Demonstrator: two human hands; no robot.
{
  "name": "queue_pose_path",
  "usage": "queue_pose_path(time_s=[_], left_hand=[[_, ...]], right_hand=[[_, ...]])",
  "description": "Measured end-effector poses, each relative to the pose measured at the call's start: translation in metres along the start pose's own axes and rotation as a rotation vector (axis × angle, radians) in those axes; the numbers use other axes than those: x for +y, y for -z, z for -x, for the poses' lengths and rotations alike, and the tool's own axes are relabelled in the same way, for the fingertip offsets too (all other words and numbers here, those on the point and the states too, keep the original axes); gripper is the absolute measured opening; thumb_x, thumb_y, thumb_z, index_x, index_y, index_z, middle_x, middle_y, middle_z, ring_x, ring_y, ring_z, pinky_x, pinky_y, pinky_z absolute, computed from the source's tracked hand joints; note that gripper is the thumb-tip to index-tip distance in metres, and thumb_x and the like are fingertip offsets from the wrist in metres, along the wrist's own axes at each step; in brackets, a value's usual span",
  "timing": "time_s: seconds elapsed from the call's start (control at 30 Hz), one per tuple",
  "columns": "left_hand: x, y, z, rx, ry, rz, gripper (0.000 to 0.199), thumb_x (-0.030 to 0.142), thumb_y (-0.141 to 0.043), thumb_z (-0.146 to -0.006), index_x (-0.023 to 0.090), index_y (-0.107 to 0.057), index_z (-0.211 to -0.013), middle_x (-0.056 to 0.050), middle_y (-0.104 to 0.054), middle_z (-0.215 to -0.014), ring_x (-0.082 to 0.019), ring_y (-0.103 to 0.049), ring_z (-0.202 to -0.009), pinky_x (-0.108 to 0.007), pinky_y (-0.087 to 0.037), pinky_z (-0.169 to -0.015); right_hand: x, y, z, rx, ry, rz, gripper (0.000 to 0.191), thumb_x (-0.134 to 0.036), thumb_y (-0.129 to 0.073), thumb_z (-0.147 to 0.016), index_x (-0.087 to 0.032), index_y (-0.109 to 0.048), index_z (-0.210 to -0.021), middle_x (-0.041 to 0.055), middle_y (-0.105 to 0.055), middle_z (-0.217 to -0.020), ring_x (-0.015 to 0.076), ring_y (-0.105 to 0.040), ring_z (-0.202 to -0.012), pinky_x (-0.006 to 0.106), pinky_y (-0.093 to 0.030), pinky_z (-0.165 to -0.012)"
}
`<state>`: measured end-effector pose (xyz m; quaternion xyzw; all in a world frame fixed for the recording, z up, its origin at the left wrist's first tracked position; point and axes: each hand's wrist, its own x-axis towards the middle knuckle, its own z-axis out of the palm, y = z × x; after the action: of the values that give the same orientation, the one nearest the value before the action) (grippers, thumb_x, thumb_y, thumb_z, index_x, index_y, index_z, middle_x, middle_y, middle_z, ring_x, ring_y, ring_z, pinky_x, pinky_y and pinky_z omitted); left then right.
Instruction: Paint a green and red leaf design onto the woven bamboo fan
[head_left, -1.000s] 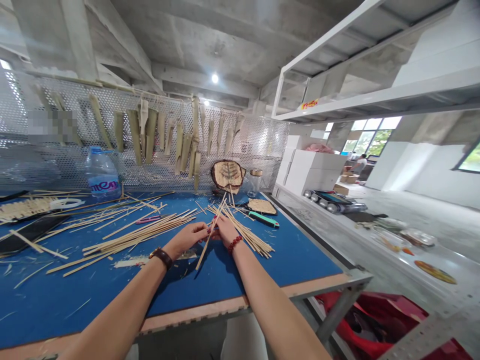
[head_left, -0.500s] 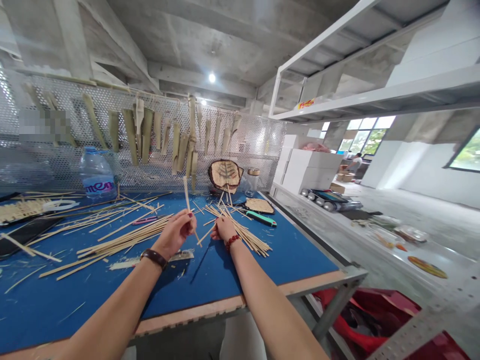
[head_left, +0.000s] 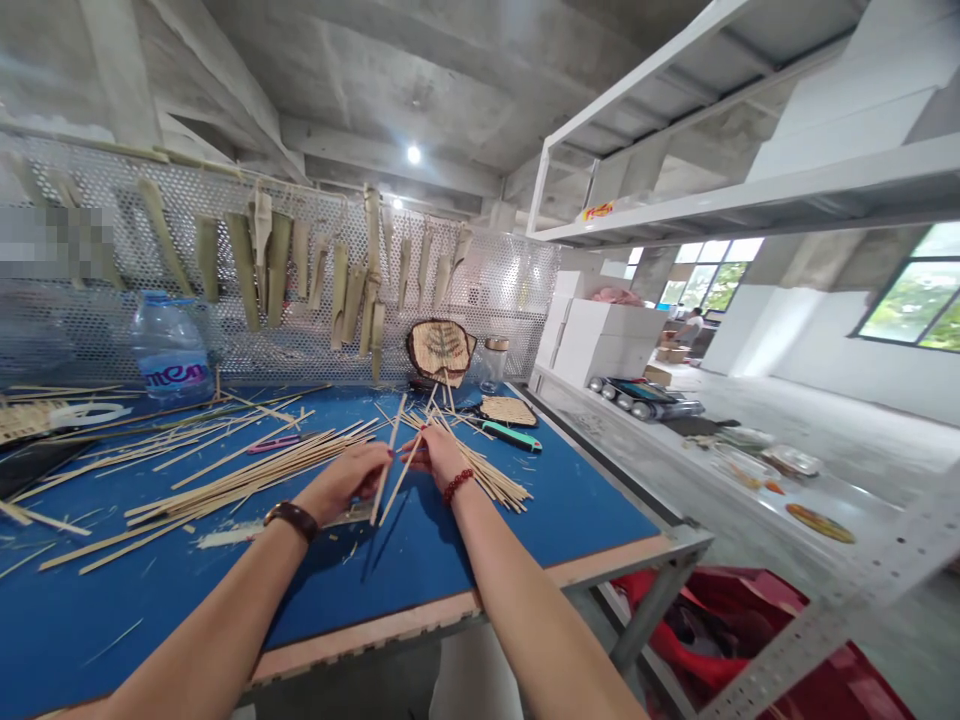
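My left hand (head_left: 358,478) pinches a thin pale bamboo strip (head_left: 388,462), tilted over the blue tabletop (head_left: 420,570). Close on its right, my right hand (head_left: 435,455) has its fingers on a second strip (head_left: 399,482), which slants down to the left. The two strips are near each other in front of me. Beside my right hand lies a fanned pile of strips (head_left: 499,480). A longer bundle of strips (head_left: 247,475) lies to the left, behind my left forearm.
A green-handled knife (head_left: 511,436) and a woven piece (head_left: 508,410) lie at the right. Behind stand a round woven fan (head_left: 441,348), a glass jar (head_left: 493,366) and a water bottle (head_left: 171,350). Purple scissors (head_left: 274,443) lie left.
My left hand has lowered its strip, which stood higher before. The strip at my right hand has swung steeper, and its fingers have spread a little. The view has shifted slightly right.
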<state>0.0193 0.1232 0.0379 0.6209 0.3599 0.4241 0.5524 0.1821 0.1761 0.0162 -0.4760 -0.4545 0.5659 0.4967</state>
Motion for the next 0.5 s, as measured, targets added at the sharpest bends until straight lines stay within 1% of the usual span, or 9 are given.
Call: queue_pose_path(time_s=[0.03, 0.1, 0.2, 0.23, 0.3, 0.33, 0.4, 0.43, 0.5], left_hand=[[-0.006, -0.005, -0.003, -0.033, 0.034, -0.061, 0.029, 0.042, -0.058, -0.075, 0.021, -0.045, -0.059, 0.007, -0.039, -0.043, -0.008, -0.031, -0.037, -0.023, -0.02, -0.039], [-0.015, -0.014, -0.008, -0.065, 0.065, -0.168, 0.031, 0.045, -0.057, -0.076, 0.022, -0.046, -0.059, 0.007, -0.041, -0.04, -0.008, -0.031, -0.034, -0.024, -0.02, -0.039], [-0.024, -0.02, -0.012, -0.052, 0.073, -0.316, 0.037, 0.052, -0.048, -0.08, 0.023, -0.042, -0.058, 0.006, -0.042, -0.038, -0.009, -0.031, -0.033, -0.024, -0.023, -0.039], [-0.025, -0.02, -0.012, -0.043, 0.073, -0.37, 0.038, 0.053, -0.045, -0.082, 0.023, -0.043, -0.059, 0.006, -0.044, -0.038, -0.01, -0.033, -0.033, -0.025, -0.025, -0.04], [-0.025, -0.018, -0.012, -0.015, 0.056, -0.491, 0.04, 0.055, -0.04, -0.084, 0.022, -0.049, -0.062, 0.004, -0.048, -0.041, -0.012, -0.039, -0.036, -0.025, -0.03, -0.043], [-0.024, -0.015, -0.013, 0.012, 0.035, -0.558, 0.04, 0.054, -0.04, -0.086, 0.022, -0.052, -0.065, 0.002, -0.052, -0.044, -0.013, -0.044, -0.04, -0.026, -0.033, -0.046], [-0.02, -0.004, -0.013, 0.096, -0.02, -0.701, 0.035, 0.047, -0.042, -0.087, 0.022, -0.056, -0.07, -0.001, -0.061, -0.057, -0.016, -0.054, -0.054, -0.027, -0.038, -0.056], [-0.017, 0.004, -0.014, 0.15, -0.041, -0.775, 0.03, 0.043, -0.043, -0.087, 0.022, -0.057, -0.072, -0.002, -0.065, -0.065, -0.017, -0.058, -0.062, -0.028, -0.04, -0.062], [-0.013, 0.027, -0.015, 0.256, -0.046, -0.918, 0.021, 0.032, -0.046, -0.087, 0.021, -0.059, -0.075, -0.005, -0.067, -0.077, -0.02, -0.06, -0.076, -0.03, -0.041, -0.07]], right_hand=[[-0.001, -0.003, 0.003, -0.037, 0.012, -0.009, 0.017, -0.031, -0.041, -0.094, -0.02, -0.049, -0.083, 0.0016, -0.068, -0.074, 0.0124, -0.064, -0.057, 0.024, -0.053, -0.056], [-0.002, -0.008, 0.009, -0.1, 0.045, -0.019, 0.016, -0.032, -0.043, -0.093, -0.021, -0.052, -0.086, 0.0013, -0.069, -0.076, 0.0127, -0.064, -0.059, 0.022, -0.051, -0.055], [-0.002, -0.01, 0.012, -0.16, 0.106, -0.043, 0.017, -0.034, -0.045, -0.092, -0.021, -0.055, -0.088, 0.0009, -0.068, -0.075, 0.0134, -0.064, -0.062, 0.022, -0.049, -0.055], [-0.002, -0.009, 0.012, -0.159, 0.128, -0.048, 0.017, -0.035, -0.046, -0.091, -0.021, -0.055, -0.089, 0.0006, -0.067, -0.074, 0.0136, -0.064, -0.063, 0.023, -0.049, -0.056], [-0.005, -0.006, 0.009, -0.092, 0.184, -0.009, 0.019, -0.038, -0.047, -0.089, -0.02, -0.055, -0.089, -0.0009, -0.063, -0.069, 0.0129, -0.062, -0.059, 0.023, -0.049, -0.055], [-0.007, -0.003, 0.006, -0.035, 0.217, 0.031, 0.021, -0.038, -0.046, -0.089, -0.02, -0.055, -0.089, -0.0021, -0.06, -0.065, 0.0119, -0.06, -0.054, 0.022, -0.047, -0.052], [-0.016, 0.006, 0.0, 0.078, 0.276, 0.117, 0.023, -0.039, -0.044, -0.089, -0.019, -0.054, -0.09, -0.0043, -0.055, -0.06, 0.0092, -0.051, -0.045, 0.02, -0.042, -0.046], [-0.021, 0.013, -0.002, 0.115, 0.296, 0.149, 0.023, -0.038, -0.042, -0.09, -0.018, -0.054, -0.091, -0.0049, -0.054, -0.059, 0.0083, -0.047, -0.042, 0.019, -0.038, -0.043], [-0.032, 0.031, -0.007, 0.139, 0.322, 0.201, 0.021, -0.035, -0.044, -0.089, -0.018, -0.056, -0.089, -0.0046, -0.054, -0.059, 0.008, -0.043, -0.04, 0.02, -0.033, -0.041]])
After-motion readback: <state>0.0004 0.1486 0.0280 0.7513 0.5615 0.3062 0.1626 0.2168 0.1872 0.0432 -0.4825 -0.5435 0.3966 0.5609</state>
